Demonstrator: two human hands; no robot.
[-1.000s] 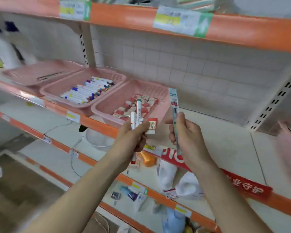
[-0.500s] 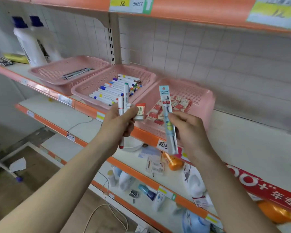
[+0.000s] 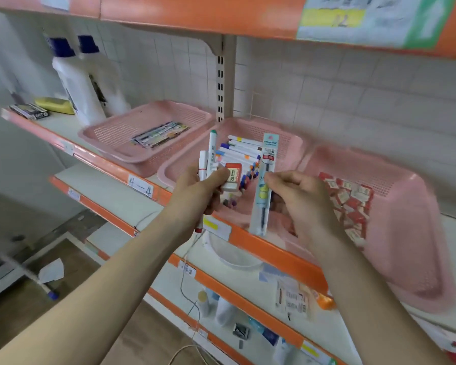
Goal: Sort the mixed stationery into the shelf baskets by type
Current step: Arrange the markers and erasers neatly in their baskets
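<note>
L hand (image 3: pixel 198 192) grips 2 markers (image 3: pixel 212 151) upright, one green-capped, one w/ red tip at bottom, plus a red/white eraser (image 3: pixel 232 176). R hand (image 3: pixel 300 198) pinches pale-blue pen pack (image 3: pixel 268 158), approx. vertical, in front of mid basket (image 3: pixel 287 146). 3 pink mesh baskets side by side: L basket (image 3: pixel 116 130) has flat packs (image 3: pixel 161 134), mid has marker pile (image 3: pixel 244 151) w/ coloured caps, R basket (image 3: pixel 406 219) has eraser heap (image 3: pixel 350 198).
</note>
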